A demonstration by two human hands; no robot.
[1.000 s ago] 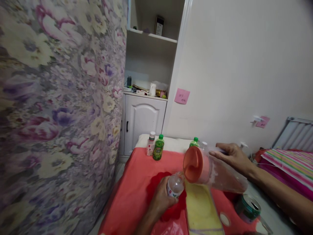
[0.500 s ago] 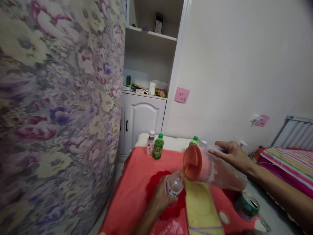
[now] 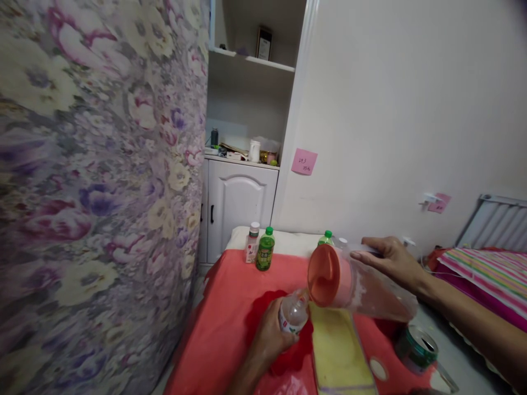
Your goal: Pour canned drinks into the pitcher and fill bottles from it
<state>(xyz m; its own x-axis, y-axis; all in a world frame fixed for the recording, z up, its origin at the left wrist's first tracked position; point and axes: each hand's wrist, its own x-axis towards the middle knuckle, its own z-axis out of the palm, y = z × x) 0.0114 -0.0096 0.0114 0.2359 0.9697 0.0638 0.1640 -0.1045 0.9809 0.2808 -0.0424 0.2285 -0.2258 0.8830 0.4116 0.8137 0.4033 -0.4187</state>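
Observation:
My left hand is wrapped round a small clear plastic bottle with a white label, its open mouth tipped toward a pitcher. In my right hand, by its handle, is the clear pitcher with an orange lid, tilted nearly on its side. Pinkish-brown liquid lies inside the pitcher. The lid's spout is at the bottle mouth, where a thin stream seems to run between them. Beneath the bottle is a red scalloped dish, partly hidden by my left hand and forearm.
A green-capped bottle and a white-capped bottle stand at the back of the red-covered table. Another green-capped bottle is partly behind the pitcher. A folded yellow cloth and an opened can lie to the right.
Both hands keep nearly the same positions, with the pitcher still tilted over the bottle. The bottle has shifted very slightly left, and the camera view has moved a little.

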